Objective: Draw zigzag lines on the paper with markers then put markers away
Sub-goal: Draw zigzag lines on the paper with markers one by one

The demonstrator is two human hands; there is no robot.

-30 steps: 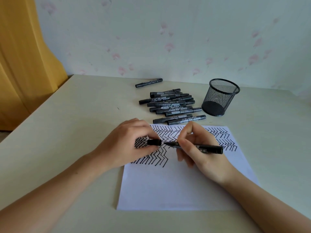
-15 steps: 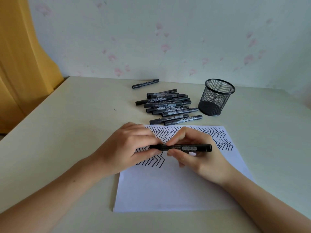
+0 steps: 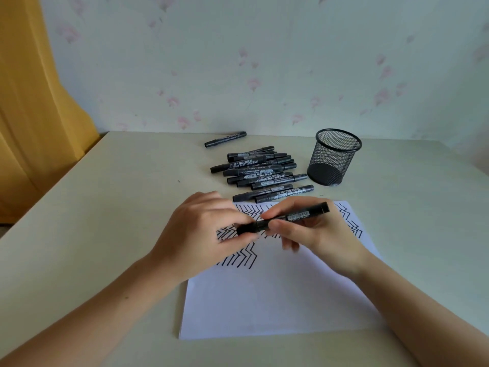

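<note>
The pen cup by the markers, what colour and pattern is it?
Black wire mesh, see-through, in the head view: the pen cup.

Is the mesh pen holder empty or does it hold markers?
Empty. Through the mesh pen holder only its dark bottom shows; the loose markers lie on the table beside it.

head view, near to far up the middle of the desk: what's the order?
Paper's blank near edge → left hand and right hand gripping a capped black marker → pile of black markers → lone marker near the wall. Mesh pen cup stands right of the pile.
</note>
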